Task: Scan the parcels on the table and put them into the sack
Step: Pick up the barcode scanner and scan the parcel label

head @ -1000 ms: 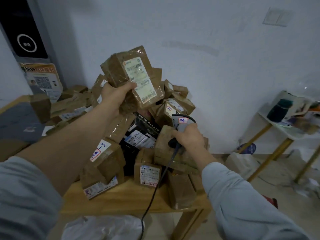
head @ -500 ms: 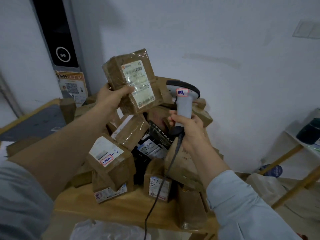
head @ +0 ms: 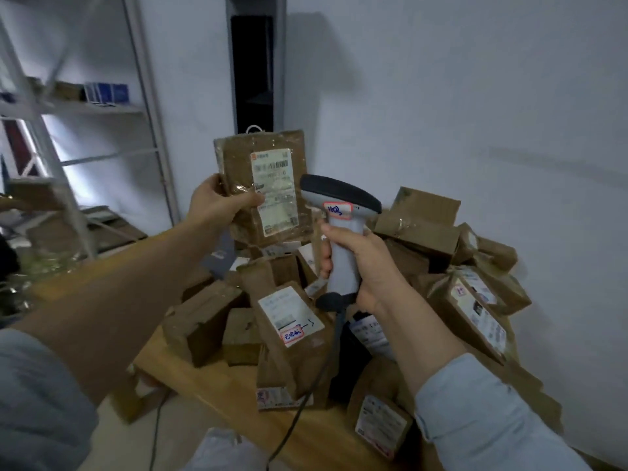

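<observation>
Above parcel pile (head: 339, 321): left hand (head: 217, 207) grips raised parcel (head: 263, 188); right hand (head: 360, 263) clutches scanner (head: 339, 212) upright.

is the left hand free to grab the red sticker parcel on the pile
Probably not: the left hand grips a taped parcel raised beside the scanner. The red-sticker parcel itself lies uncovered, label up.

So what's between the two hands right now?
In the head view, the taped brown parcel held by the left hand and the grey scanner gripped by the right hand.
</observation>
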A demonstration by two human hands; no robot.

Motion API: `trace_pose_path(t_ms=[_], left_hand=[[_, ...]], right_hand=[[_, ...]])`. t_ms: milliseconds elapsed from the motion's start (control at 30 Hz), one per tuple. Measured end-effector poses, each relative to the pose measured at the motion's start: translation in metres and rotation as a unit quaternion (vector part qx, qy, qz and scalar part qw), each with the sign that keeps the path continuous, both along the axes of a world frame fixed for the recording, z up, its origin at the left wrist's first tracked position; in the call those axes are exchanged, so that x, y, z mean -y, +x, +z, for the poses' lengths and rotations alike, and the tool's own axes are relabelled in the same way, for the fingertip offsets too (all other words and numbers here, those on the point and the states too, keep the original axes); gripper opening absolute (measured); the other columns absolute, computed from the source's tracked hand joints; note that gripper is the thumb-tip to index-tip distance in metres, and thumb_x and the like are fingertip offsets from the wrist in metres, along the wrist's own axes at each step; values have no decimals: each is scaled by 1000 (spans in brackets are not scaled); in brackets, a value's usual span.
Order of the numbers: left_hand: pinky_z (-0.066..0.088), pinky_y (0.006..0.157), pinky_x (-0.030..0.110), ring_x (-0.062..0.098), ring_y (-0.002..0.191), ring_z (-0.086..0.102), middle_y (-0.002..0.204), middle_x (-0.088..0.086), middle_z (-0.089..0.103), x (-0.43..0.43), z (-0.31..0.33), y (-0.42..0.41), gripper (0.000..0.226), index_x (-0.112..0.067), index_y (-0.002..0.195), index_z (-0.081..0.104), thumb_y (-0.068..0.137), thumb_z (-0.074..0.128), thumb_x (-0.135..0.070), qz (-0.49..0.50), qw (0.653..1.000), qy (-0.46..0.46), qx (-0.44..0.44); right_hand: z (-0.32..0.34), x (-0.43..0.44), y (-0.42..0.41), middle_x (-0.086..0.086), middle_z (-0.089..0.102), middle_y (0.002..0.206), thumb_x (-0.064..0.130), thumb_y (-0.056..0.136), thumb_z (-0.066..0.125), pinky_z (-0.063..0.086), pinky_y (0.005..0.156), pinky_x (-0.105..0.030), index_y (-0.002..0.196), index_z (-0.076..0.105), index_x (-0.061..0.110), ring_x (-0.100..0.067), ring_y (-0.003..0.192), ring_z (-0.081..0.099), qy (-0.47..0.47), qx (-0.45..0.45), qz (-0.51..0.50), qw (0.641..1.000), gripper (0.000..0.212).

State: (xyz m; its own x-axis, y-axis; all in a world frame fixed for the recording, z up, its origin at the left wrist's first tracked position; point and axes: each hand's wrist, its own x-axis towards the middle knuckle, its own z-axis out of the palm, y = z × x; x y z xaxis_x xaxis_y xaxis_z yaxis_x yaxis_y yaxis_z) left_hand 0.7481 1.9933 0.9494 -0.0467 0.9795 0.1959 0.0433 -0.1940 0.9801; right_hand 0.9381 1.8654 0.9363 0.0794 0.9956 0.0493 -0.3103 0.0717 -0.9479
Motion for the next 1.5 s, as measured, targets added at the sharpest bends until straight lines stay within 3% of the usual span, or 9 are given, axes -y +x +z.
trace_pose_path(t_ms=[167,267,633,800,1300,1500], left_hand=[[54,80,32,17,98,64,109,0,66,1,-2,-33,60,-12,120,57,66,84,-10,49,998,4,-31],[55,84,36,17,98,64,111,0,66,0,-4,-53,63,-13,121,57,65,85,-13,78,996,-2,-38],[51,91,40,22,107,60,116,3,64,8,-15,-97,63,-12,124,54,68,82,-14,130,990,-25,-49],[49,96,46,24,109,60,117,4,64,10,-20,-107,64,-11,124,54,67,82,-15,144,987,-32,-59],[50,96,47,23,109,60,117,4,63,25,-24,-128,65,-13,126,53,68,82,-18,162,984,-36,-64],[52,90,39,19,104,61,112,0,64,37,-30,-136,60,-14,123,54,70,81,-17,173,982,-40,-59]], right_hand=[[1,-15,-29,-6,61,62,9,87,66,51,58,-32,81,61,6,-17,53,58,-5,53,29,998,8],[0,-22,-41,-6,59,59,9,84,68,46,51,-29,71,62,8,-16,48,52,4,74,31,997,14],[-1,-32,-73,-2,56,57,12,84,70,45,46,-24,76,59,15,-10,43,50,29,154,29,987,14],[-2,-31,-81,5,55,49,11,84,70,45,43,-20,79,58,13,-6,40,49,25,158,60,985,13],[-3,-20,-97,2,55,53,11,85,69,45,43,-20,76,57,14,-5,40,49,32,166,78,983,15],[-8,-16,-108,-3,53,56,11,86,69,44,44,-23,80,58,10,-10,41,47,27,159,96,982,12]])
